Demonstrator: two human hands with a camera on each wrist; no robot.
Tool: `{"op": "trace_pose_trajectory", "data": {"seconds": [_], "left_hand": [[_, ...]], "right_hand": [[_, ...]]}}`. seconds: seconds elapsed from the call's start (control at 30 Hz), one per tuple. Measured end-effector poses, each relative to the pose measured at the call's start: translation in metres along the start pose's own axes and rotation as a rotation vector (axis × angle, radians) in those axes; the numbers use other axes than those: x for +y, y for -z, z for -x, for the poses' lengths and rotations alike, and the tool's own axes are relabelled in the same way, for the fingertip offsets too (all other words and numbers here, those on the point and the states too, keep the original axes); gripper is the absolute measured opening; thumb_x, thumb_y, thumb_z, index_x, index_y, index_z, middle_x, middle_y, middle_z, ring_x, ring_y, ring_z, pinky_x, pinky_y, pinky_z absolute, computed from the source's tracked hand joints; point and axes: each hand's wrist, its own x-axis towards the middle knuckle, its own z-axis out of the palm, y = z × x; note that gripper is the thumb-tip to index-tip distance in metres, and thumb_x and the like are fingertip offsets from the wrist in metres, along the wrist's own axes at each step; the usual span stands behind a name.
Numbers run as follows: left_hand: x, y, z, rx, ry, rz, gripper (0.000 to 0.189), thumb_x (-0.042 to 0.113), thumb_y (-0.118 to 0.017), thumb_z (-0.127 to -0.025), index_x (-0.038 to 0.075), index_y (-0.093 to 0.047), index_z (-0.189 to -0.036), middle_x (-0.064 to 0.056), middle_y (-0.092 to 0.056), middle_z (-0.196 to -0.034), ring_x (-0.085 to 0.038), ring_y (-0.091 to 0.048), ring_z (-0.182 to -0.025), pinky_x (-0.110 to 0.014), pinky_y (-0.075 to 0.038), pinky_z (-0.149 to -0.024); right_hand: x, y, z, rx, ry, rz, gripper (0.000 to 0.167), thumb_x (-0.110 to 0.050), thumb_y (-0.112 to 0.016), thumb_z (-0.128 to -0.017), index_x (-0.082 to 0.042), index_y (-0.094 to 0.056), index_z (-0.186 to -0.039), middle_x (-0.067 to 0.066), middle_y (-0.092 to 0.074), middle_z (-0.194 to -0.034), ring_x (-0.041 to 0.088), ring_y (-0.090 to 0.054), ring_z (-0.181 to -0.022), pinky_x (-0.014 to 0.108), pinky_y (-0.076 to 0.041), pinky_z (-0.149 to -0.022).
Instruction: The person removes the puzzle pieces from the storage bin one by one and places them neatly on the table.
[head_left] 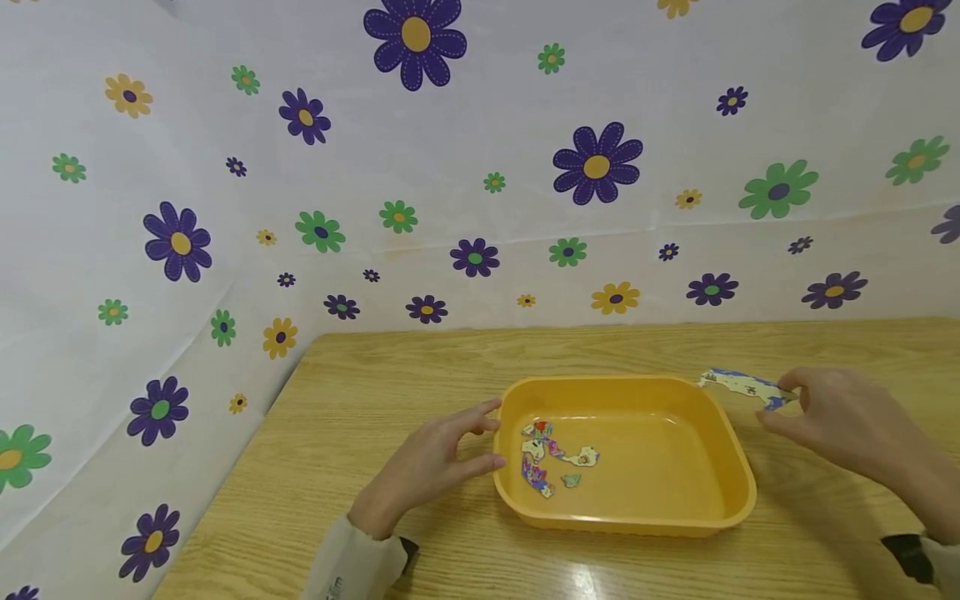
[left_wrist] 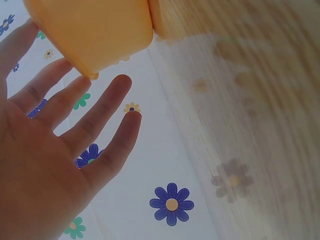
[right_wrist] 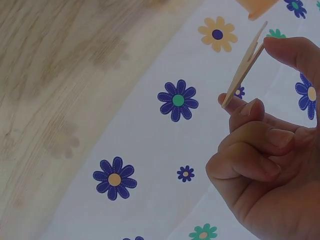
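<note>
A yellow plastic tray stands on the table, holding several small, irregular printed pieces. Among them are a cream piece, a pale green one and a blue-and-red one. At the tray's left rim is my left hand, thumb and fingertips against the edge, the fingers fairly straight in the left wrist view. My right hand pinches a long, flat puzzle-like piece, cream and blue, between thumb and index finger. Its far end overlaps the tray's right back corner; the right wrist view shows its thin wooden edge.
The wood-grain table extends around the tray. Behind it and along the left hangs a white sheet printed with purple, green and yellow flowers.
</note>
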Motion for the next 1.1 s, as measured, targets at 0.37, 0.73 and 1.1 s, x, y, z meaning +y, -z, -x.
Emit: {"op": "trace_pose_trajectory", "data": {"seconds": [0.37,0.73,1.1], "left_hand": [[0.001,0.000,0.000,-0.005,0.009,-0.008,0.066,0.030,-0.073,-0.096,0.005,-0.047,-0.151,-0.001,-0.070,-0.126,-0.022,-0.064,-0.116,-0.046,-0.051,-0.098],[0.001,-0.001,0.000,-0.005,0.005,-0.005,0.067,0.031,-0.073,-0.096,0.005,-0.046,-0.152,-0.002,-0.070,-0.126,-0.023,-0.065,-0.114,-0.044,-0.054,-0.090],[0.002,0.000,0.000,0.002,0.008,-0.019,0.067,0.031,-0.073,-0.096,0.005,-0.047,-0.151,0.000,-0.070,-0.126,-0.023,-0.065,-0.113,-0.039,-0.053,-0.085]], "right_hand": [[0.010,0.001,0.006,-0.025,-0.048,0.026,0.045,-0.023,-0.076,-0.083,0.018,-0.063,-0.094,-0.004,-0.034,-0.053,0.014,-0.033,-0.049,0.025,-0.023,-0.048],[0.027,0.000,0.005,-0.074,-0.106,0.030,0.050,-0.022,-0.073,-0.085,0.024,-0.059,-0.098,-0.002,-0.044,-0.053,0.017,-0.042,-0.051,0.028,-0.034,-0.049],[0.052,-0.009,0.004,-0.076,-0.085,0.044,0.043,-0.022,-0.072,-0.081,0.020,-0.063,-0.086,0.007,-0.059,-0.063,0.019,-0.045,-0.055,0.030,-0.036,-0.050]]}}
